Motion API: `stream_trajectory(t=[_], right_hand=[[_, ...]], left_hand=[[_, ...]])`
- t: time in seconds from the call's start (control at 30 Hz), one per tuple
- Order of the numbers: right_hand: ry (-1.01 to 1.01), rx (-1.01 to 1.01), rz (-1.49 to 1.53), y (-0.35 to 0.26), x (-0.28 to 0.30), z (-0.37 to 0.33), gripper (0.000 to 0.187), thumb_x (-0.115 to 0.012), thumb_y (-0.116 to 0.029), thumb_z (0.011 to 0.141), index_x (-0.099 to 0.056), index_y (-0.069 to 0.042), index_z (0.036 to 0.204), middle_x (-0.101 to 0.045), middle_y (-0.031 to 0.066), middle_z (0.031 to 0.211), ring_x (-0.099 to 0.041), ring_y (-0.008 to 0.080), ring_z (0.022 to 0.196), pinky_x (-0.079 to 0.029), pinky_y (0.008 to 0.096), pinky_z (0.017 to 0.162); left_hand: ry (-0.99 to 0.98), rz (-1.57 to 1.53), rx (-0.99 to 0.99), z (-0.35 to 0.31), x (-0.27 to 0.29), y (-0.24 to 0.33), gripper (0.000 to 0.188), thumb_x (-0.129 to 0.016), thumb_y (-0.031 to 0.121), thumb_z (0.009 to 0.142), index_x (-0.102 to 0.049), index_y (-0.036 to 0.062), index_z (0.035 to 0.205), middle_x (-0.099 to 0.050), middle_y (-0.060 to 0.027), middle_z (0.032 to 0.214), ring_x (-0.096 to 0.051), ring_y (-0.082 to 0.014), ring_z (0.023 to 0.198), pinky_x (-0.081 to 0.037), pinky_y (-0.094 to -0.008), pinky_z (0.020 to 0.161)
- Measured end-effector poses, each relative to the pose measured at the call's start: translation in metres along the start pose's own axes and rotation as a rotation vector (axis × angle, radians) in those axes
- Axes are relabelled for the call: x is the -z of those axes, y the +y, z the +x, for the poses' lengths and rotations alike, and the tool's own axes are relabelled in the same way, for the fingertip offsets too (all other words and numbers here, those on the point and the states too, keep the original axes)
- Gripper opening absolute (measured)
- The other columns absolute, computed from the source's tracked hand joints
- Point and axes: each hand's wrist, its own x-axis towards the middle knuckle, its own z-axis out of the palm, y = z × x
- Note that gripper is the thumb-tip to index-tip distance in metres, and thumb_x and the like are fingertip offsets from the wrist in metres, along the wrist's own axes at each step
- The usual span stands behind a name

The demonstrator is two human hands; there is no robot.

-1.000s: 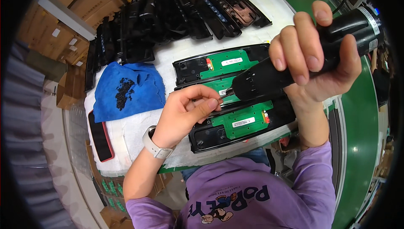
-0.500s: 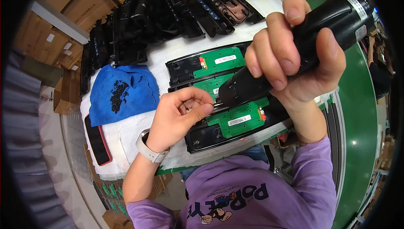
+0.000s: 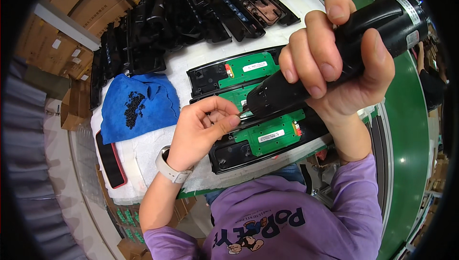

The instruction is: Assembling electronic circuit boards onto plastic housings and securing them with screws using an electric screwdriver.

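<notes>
In my right hand [image 3: 346,76] is a black electric screwdriver [image 3: 277,97], held slanting down to the left with the fingers wrapped round its body. My left hand [image 3: 198,128], with a watch on a pale band [image 3: 171,170] at its wrist, pinches thumb and forefinger together at the screwdriver's bit [image 3: 245,112]. Whatever lies between those fingertips is too small to make out. Beneath both hands lie black plastic panels [image 3: 227,158] fitted with green circuit boards [image 3: 267,140], each with a white label. The screwdriver and left hand partly cover the middle panel.
A blue cloth [image 3: 160,100] to the left carries a pile of tiny black screws [image 3: 134,109]. Nearer lies a phone [image 3: 111,159] with a red edge. Many black plastic parts [image 3: 181,21] stand piled along the white-covered table's far side. Cardboard boxes [image 3: 91,9] are stacked beyond.
The screwdriver's tip has risen slightly, and a small gap now shows between it and my left fingertips. The left fingers have shifted a little left, still pinched.
</notes>
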Motion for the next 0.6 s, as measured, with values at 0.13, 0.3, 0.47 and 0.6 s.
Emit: stream_trajectory(t=[0.13, 0.3, 0.47, 0.6], right_hand=[[0.065, -0.046, -0.023, -0.001, -0.001, -0.002, 0.035, -0.045, -0.038, 0.088, -0.043, -0.008, 0.107, -0.045, -0.0013, 0.063, -0.044, 0.0106, 0.048, -0.041, 0.0284, 0.059], [0.078, -0.073, -0.161, -0.002, -0.002, -0.003, 0.035, -0.043, -0.038, 0.089, -0.043, -0.008, 0.107, -0.045, -0.0014, 0.062, -0.043, 0.0104, 0.047, -0.041, 0.0283, 0.058], [0.021, -0.028, 0.002, 0.014, 0.022, 0.004, 0.03, -0.039, -0.032, 0.09, -0.046, -0.006, 0.105, -0.042, -0.0013, 0.06, -0.041, 0.0104, 0.045, -0.04, 0.0285, 0.054], [0.123, -0.148, -0.237, 0.018, 0.008, 0.004, 0.024, -0.047, -0.026, 0.085, -0.044, -0.004, 0.096, -0.038, 0.0008, 0.052, -0.036, 0.0113, 0.037, -0.036, 0.0281, 0.044]], left_hand=[[-0.032, 0.038, -0.018, 0.0, 0.001, 0.001, 0.01, -0.062, 0.0, 0.081, -0.059, -0.0025, 0.09, -0.059, 0.0005, 0.077, -0.052, -0.0017, 0.069, -0.039, -0.0147, 0.058], [-0.04, -0.015, 0.037, -0.001, 0.002, -0.001, 0.011, -0.062, 0.001, 0.081, -0.06, -0.0024, 0.091, -0.059, 0.0001, 0.077, -0.051, -0.0016, 0.068, -0.039, -0.015, 0.058], [-0.106, -0.137, 0.071, 0.0, 0.004, -0.005, 0.013, -0.062, 0.003, 0.081, -0.06, -0.0022, 0.093, -0.061, -0.0013, 0.078, -0.048, -0.0015, 0.064, -0.038, -0.0159, 0.056], [0.186, -0.162, -0.112, 0.009, 0.008, -0.009, 0.016, -0.046, 0.009, 0.09, -0.055, -0.0022, 0.097, -0.062, -0.0088, 0.092, -0.054, -0.0074, 0.073, -0.042, -0.0188, 0.065]])
